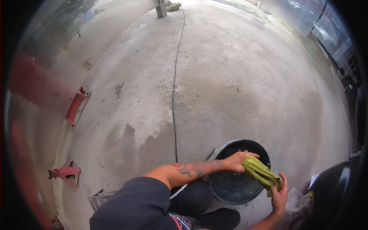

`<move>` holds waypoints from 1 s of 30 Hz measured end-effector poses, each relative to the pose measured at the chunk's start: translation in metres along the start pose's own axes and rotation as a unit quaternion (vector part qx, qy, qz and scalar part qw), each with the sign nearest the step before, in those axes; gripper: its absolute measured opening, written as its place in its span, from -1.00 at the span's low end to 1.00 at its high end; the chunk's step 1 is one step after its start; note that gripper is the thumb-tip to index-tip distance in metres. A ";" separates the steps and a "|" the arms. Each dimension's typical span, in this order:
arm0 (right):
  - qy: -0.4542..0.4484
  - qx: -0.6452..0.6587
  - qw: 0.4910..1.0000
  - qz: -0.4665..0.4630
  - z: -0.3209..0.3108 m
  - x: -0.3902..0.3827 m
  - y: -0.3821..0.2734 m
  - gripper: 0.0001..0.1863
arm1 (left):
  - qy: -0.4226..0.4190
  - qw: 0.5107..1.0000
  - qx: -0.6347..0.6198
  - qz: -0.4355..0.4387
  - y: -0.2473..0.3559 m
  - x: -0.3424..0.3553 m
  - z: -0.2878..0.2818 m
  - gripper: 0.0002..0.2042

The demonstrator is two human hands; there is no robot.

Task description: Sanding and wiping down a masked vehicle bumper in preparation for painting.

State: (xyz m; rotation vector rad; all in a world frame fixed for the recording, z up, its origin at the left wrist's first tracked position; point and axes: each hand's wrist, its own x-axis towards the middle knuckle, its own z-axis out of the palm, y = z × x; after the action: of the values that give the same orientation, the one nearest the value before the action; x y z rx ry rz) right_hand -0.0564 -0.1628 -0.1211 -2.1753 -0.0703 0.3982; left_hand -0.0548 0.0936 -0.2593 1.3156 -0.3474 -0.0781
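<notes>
A bunched, yellow-green cloth [260, 171] stretches between my two hands above the right side of a black bucket [230, 191]. At its upper left end, my left hand [238, 161] is closed around the cloth, the forearm reaching across the bucket. My right hand [280, 193] grips the lower right end, just outside the bucket's rim. The cloth looks wet and twisted. Dark liquid with a few pale flecks shows inside the bucket, partly hidden by my left arm and the cloth.
A dark cable [174, 88] runs along the concrete floor ahead of me. On the left stand a red jack stand [67, 172] and another red metal piece [76, 105]. Clear plastic [295, 203] lies at the right, beside a large black rounded object [331, 188]. Damp patches mark the floor.
</notes>
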 end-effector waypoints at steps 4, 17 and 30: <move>-0.032 -0.091 0.994 -0.059 0.127 0.012 0.078 -0.16 | 0.046 0.984 -0.159 -0.066 0.022 0.024 0.029 -0.48; -0.044 0.828 0.556 0.060 0.175 0.031 0.113 -0.43 | -0.112 0.875 0.471 0.000 -0.006 0.021 0.047 -0.35; -0.176 0.139 0.973 0.049 0.087 0.024 0.048 -0.49 | -0.449 0.713 0.533 0.076 0.040 0.060 0.029 -0.41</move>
State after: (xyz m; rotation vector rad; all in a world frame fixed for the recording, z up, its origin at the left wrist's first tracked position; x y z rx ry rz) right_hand -0.0650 -0.1190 -0.2135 -1.8182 -0.0965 0.7998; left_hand -0.0119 0.0619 -0.2028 2.3401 -1.5112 -0.4401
